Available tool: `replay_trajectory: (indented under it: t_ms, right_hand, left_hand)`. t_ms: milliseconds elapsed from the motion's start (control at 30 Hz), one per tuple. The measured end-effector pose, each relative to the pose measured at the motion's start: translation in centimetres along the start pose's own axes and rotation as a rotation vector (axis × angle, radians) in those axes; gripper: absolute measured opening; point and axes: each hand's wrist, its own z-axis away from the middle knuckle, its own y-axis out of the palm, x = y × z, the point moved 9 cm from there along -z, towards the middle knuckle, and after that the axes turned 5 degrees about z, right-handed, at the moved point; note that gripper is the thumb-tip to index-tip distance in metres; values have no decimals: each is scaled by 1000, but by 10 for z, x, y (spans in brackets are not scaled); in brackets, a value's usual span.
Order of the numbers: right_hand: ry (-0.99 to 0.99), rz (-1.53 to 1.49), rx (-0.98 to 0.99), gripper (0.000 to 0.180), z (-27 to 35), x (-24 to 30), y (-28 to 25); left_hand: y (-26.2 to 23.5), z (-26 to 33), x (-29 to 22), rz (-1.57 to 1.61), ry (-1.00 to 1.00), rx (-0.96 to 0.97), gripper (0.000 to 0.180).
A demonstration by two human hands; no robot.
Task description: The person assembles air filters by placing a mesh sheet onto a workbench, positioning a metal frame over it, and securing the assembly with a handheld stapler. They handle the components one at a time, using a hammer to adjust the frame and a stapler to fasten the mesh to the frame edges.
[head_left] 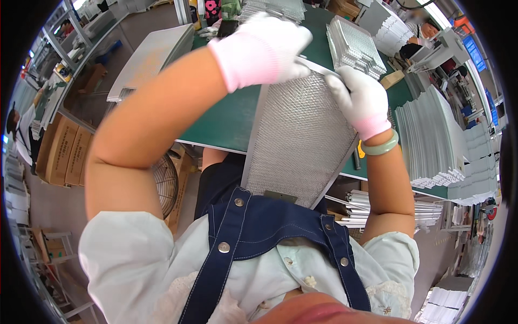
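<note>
The person's left hand, in a white glove with a pink cuff, is hovering over or touching the far left corner of a silver mesh panel. Its fingers are curling inward and its thumb is reaching along the panel's pale end strip. Motion is blurring this hand, so whether it is gripping anything cannot be told. The right hand, gloved alike, is closing around the far right corner of the panel, its thumb lying on the near side of the strip and its fingers bending over the edge.

The panel is sloping from between both hands toward the person's lap, its near end overhanging the edge of the green table. A pale green bangle is circling the wrist just below the right hand, and a yellow tool is showing beside that wrist.

Beyond the right hand, a stack of mesh sheets is lying on the table, with a wooden block sitting just to the hand's right. Farther right of it, a tall stack of pale panels is standing. Left of the left hand, a flat whitish stack is lying, and a round fan is standing below the left forearm.
</note>
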Motion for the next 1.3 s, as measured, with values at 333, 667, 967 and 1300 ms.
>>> replay_trajectory:
  t_ms: [333, 667, 967, 1300]
  right_hand:
    - [71, -145, -36, 32, 7, -12, 3]
    - [73, -109, -27, 29, 6, -9, -2]
    - [13, -205, -51, 30, 6, -4, -9]
    - [23, -245, -71, 27, 9, 6, -23]
  left_hand:
    - [-13, 60, 11, 99, -247, -570, 58]
    - [32, 75, 11, 633, -404, -695, 53]
    - [57, 79, 26, 1534, -336, -637, 54]
    - [39, 93, 14, 1485, -397, -663, 50]
